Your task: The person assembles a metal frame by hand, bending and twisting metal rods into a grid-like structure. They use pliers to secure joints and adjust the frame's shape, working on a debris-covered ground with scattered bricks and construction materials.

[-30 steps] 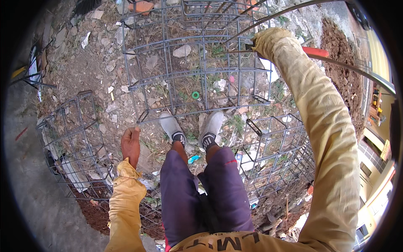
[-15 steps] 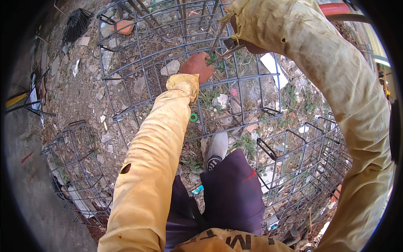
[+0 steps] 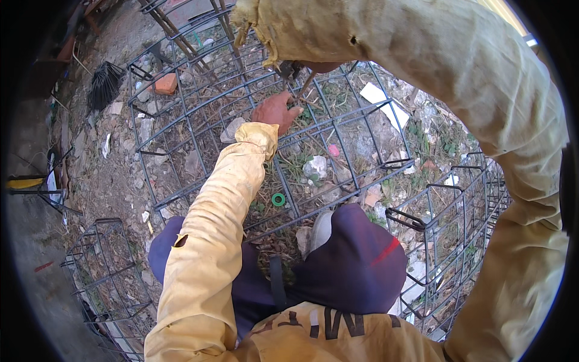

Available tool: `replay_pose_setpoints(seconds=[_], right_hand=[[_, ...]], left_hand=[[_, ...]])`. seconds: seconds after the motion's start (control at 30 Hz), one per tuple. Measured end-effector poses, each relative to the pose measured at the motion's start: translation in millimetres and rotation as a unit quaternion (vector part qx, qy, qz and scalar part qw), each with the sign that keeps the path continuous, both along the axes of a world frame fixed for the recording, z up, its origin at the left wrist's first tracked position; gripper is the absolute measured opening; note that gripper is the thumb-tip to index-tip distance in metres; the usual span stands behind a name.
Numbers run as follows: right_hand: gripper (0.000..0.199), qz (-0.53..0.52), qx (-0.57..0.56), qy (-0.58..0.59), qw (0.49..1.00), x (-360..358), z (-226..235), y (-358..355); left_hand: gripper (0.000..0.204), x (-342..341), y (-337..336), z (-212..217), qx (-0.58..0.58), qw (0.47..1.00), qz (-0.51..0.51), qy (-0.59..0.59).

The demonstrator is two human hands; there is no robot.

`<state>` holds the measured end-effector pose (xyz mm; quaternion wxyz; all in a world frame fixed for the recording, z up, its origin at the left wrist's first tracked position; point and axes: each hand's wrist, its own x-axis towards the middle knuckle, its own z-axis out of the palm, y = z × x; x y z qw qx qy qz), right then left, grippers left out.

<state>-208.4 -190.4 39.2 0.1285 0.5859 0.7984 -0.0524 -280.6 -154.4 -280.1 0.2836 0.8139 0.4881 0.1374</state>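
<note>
Hands: left (image 3: 275, 111) on steel rebar cage (image 3: 241, 139), right hidden behind sleeve.

Ground: bare, dusty earth (image 3: 114, 181) strewn with small stones, dry grass and rubble.
Largest object: a long cage of dark steel reinforcing bars (image 3: 199, 114) lying on its side across the ground.
Other cages: a smaller bar cage (image 3: 99, 271) lower left, another (image 3: 458, 223) at right.
Debris: an orange brick fragment (image 3: 164, 83), a pale stone (image 3: 315, 167), a white paper scrap (image 3: 375, 95), a small green ring (image 3: 278, 199).
Upper left: a black brush head (image 3: 104, 84).
</note>
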Motion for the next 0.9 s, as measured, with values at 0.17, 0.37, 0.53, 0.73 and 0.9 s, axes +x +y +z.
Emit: replay_pose_setpoints(seconds=[0.17, 0.37, 0.53, 0.73, 0.9], right_hand=[[0.019, -0.018, 0.015, 0.036, 0.999, 2, 2, -13], [0.019, -0.015, 0.043, 0.115, 0.992, -14, -5, -7], [0.019, -0.031, 0.053, 0.139, 0.988, -24, -6, -10], [0.019, -0.029, 0.064, 0.22, 0.973, -40, -8, -13], [0.019, -0.032, 0.069, 0.332, 0.94, -42, 7, -24]], left_hand=[[0.045, 13, 9, 7, -0.056, 0.998, -0.037, 0.016], [0.042, -9, 30, -51, 0.191, 0.98, -0.039, 0.047], [0.041, 18, 19, -26, 0.125, 0.986, -0.068, 0.083], [0.04, 14, 24, -19, 0.098, 0.98, -0.085, 0.153], [0.038, 37, 23, -11, 0.099, 0.967, -0.113, 0.203]])
